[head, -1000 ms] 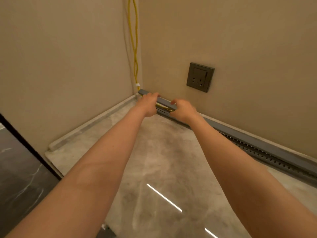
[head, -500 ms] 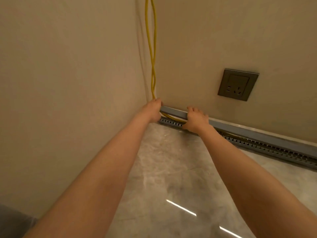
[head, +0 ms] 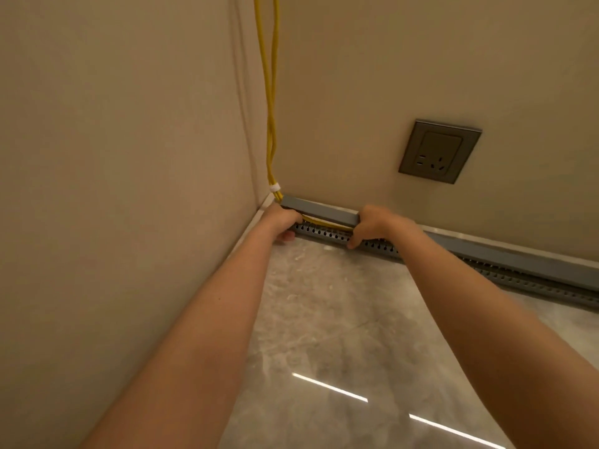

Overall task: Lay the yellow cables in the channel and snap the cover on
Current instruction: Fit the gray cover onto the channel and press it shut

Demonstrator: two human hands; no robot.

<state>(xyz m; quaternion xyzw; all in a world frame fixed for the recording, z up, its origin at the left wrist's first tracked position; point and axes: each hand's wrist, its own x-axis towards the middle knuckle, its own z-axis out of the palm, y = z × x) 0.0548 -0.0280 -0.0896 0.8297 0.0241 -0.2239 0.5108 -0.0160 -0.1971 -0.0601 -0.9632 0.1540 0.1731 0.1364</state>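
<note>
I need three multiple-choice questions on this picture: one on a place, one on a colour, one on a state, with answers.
1. The wall socket is: A) on the floor B) above the channel C) on the left wall
2. The tie around the cables is: A) red B) black C) white
3. Between left hand and right hand, the cover is: A) not fully shut B) shut flush C) on the floor
Answers: 1 B, it sits higher, over the channel; 2 C, a white band shows; 3 A, yellow cable shows under its edge.
</note>
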